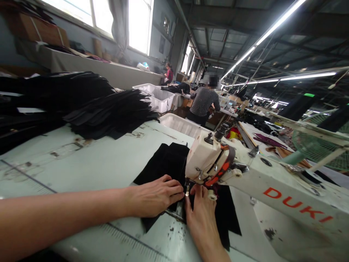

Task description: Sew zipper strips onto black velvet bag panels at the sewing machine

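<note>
Black fabric pieces lie under the head of a white sewing machine with orange lettering on its arm. My left hand rests palm down on the fabric, left of the presser foot, its fingers stretched toward it. On the right of the foot, my right hand presses on the cloth with thumb and fingers apart. Its fingertips are partly hidden beneath the machine head. More black fabric spreads out to the right of this hand.
A large pile of black cut pieces covers the table's far left. A ruler strip runs along the pale tabletop. White plastic bins stand behind the table. A co-worker in grey sits farther back; a green fan is at right.
</note>
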`<move>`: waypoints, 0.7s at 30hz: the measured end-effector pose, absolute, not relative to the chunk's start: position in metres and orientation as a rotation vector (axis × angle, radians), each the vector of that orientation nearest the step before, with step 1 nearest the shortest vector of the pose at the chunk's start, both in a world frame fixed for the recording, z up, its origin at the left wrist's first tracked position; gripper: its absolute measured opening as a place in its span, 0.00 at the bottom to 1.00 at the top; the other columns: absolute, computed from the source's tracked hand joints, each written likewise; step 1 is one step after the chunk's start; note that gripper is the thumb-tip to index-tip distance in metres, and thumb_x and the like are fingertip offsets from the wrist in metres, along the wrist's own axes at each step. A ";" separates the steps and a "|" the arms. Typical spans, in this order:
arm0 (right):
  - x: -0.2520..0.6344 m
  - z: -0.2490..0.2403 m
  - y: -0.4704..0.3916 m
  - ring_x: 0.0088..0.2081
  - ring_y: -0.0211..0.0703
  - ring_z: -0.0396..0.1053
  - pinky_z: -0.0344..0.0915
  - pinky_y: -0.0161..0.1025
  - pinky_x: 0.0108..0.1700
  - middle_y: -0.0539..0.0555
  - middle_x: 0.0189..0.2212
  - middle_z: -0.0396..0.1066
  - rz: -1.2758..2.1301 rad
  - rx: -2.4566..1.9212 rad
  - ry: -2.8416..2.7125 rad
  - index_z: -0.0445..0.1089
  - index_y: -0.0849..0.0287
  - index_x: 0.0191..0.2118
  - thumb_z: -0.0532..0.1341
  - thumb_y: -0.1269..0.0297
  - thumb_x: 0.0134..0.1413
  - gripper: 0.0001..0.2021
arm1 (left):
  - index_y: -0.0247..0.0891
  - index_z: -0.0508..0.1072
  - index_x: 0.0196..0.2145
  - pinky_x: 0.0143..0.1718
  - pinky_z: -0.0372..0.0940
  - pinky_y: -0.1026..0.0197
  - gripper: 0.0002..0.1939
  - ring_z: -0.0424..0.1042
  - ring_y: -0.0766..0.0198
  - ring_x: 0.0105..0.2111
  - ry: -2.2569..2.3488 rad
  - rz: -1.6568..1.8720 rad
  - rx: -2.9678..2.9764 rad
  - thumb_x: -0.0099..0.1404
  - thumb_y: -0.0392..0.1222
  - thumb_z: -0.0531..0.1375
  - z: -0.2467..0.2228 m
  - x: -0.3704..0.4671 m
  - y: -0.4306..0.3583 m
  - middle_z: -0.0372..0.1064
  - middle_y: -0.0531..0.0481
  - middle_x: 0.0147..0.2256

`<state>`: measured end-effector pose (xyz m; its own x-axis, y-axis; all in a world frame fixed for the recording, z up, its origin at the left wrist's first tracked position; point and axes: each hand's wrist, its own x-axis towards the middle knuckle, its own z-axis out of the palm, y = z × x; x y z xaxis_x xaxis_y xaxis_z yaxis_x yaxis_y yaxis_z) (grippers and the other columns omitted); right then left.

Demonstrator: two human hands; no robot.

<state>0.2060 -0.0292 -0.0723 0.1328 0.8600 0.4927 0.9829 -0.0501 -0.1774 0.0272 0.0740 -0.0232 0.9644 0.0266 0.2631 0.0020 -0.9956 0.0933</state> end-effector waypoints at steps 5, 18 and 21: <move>0.219 -0.074 -0.023 0.39 0.56 0.69 0.65 0.55 0.44 0.58 0.36 0.70 -0.302 -1.901 -1.797 0.65 0.56 0.40 0.51 0.65 0.59 0.07 | 0.36 0.66 0.56 0.53 0.58 0.57 0.19 0.68 0.54 0.51 -0.003 0.436 2.996 0.67 0.30 0.55 -0.021 0.027 0.073 0.71 0.41 0.48; 0.214 -0.059 -0.018 0.49 0.61 0.69 0.65 0.56 0.50 0.64 0.43 0.71 -0.368 -2.051 -1.800 0.71 0.60 0.44 0.56 0.69 0.62 0.09 | 0.34 0.65 0.58 0.57 0.54 0.55 0.19 0.65 0.53 0.54 0.020 0.273 3.035 0.71 0.30 0.52 -0.021 0.029 0.073 0.68 0.40 0.52; 0.220 -0.054 -0.014 0.48 0.59 0.69 0.66 0.53 0.49 0.61 0.41 0.73 -0.361 -2.078 -1.850 0.74 0.59 0.42 0.60 0.70 0.60 0.07 | 0.31 0.65 0.58 0.58 0.53 0.55 0.20 0.64 0.53 0.54 0.020 0.236 3.042 0.70 0.29 0.52 -0.020 0.029 0.073 0.67 0.39 0.53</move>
